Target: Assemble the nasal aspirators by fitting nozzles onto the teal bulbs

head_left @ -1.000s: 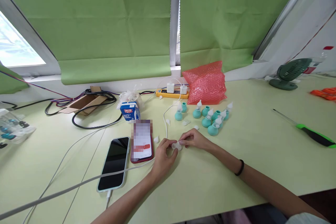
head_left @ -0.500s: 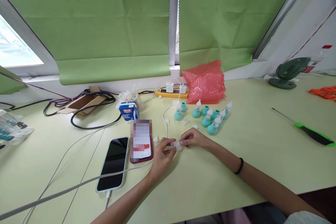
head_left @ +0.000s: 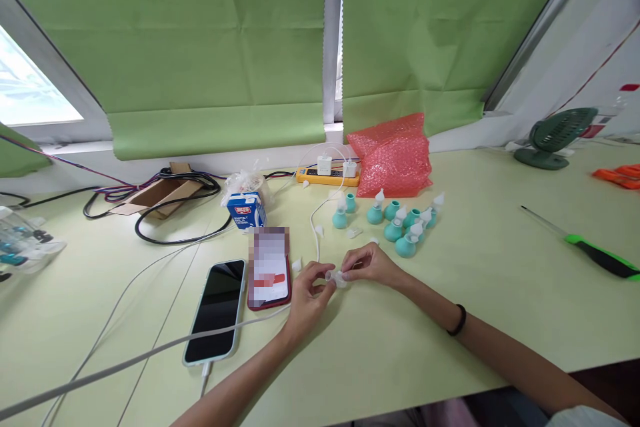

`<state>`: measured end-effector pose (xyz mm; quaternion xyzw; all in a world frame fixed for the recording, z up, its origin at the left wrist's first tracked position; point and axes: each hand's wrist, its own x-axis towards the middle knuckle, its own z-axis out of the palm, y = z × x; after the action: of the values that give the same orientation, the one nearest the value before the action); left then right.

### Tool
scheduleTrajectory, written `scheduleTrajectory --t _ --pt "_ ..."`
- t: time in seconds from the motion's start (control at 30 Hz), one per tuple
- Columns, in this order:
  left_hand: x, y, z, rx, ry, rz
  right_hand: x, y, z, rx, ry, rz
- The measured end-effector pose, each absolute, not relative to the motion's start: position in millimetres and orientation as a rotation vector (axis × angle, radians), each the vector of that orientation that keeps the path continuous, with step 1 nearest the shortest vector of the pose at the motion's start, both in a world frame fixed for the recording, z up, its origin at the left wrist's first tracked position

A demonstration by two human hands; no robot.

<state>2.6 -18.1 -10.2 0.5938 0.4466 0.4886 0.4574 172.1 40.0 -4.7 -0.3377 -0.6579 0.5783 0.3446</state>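
Note:
My left hand pinches a small clear plastic nozzle piece by its wider end, low over the table. From the other side, the fingertips of my right hand are closed on the narrower end of the same piece. Beyond the hands stand several teal squeeze bulbs, most with translucent white nozzle tips on top and a few with bare necks. Loose white tips and a small clear part lie on the table nearby.
Left of my hands lie a red-cased phone and a black-screened phone with a cable. Behind are a blue milk carton, a yellow power strip and a pink bubble-wrap bag. A screwdriver and green fan sit right.
Both hands stay in nearly the same place, still on the clear plastic piece. The camera view has shifted very slightly; the objects on the table have not moved.

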Motion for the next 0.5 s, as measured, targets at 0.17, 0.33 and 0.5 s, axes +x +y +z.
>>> scheduleTrajectory --t 0.17,0.33,0.5 --pt "3 -18 -9 1.440 1.089 1.204 172 35 -2 -0.815 -1.834 1.377" --pt "3 -17 -11 1.423 1.070 1.212 170 31 5 -0.793 -1.909 1.220" --pt "2 -17 -11 1.407 1.032 1.219 168 28 7 -0.823 -1.912 1.160"
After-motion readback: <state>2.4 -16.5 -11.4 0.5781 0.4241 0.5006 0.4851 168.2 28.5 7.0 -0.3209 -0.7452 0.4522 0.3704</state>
